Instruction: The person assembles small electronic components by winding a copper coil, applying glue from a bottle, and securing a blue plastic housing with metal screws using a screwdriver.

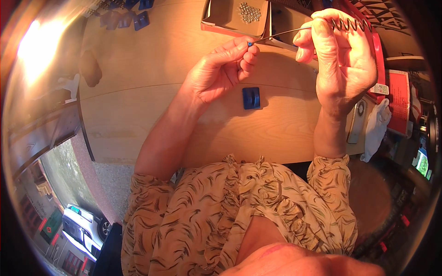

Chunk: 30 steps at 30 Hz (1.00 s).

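My left hand pinches a small blue bead between thumb and forefinger, right at the tip of a thin wire. My right hand is closed around the other part of that wire, which runs on into a dark coiled spiral above my fingers. Both hands hover over a light wooden table. Behind the wire stands an open cardboard box with a cluster of silvery beads inside.
A blue square piece lies on the table below my hands. Several blue pieces sit at the far left edge. A red tray, a white cloth and a small flat device are at the right.
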Motion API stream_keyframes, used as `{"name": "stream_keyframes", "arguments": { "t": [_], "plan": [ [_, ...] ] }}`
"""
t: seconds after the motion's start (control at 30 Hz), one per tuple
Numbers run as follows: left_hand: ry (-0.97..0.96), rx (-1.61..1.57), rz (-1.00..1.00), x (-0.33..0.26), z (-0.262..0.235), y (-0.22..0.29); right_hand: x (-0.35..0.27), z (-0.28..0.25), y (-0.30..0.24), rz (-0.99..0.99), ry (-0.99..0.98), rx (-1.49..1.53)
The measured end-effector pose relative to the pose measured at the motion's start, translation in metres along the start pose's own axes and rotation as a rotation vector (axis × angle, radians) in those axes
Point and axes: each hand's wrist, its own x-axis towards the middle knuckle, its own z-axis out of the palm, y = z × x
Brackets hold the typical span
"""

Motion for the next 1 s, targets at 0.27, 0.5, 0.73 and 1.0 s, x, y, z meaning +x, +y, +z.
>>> {"name": "stream_keyframes", "arguments": {
  "t": [0.27,0.5,0.73,1.0],
  "plan": [
    [0.038,0.033,0.002,0.000,-0.002,-0.001,-0.001,0.000,0.004,0.047,-0.023,0.030],
    [0.051,0.092,0.020,0.000,0.002,-0.001,-0.003,-0.001,0.001,0.014,-0.028,-0.029],
    [0.168,0.294,0.116,-0.001,0.010,-0.006,-0.004,0.001,-0.001,-0.046,-0.066,-0.073],
    [0.178,0.317,0.141,-0.002,0.009,-0.008,-0.007,0.004,0.008,-0.052,-0.092,-0.066]
  ]
}}
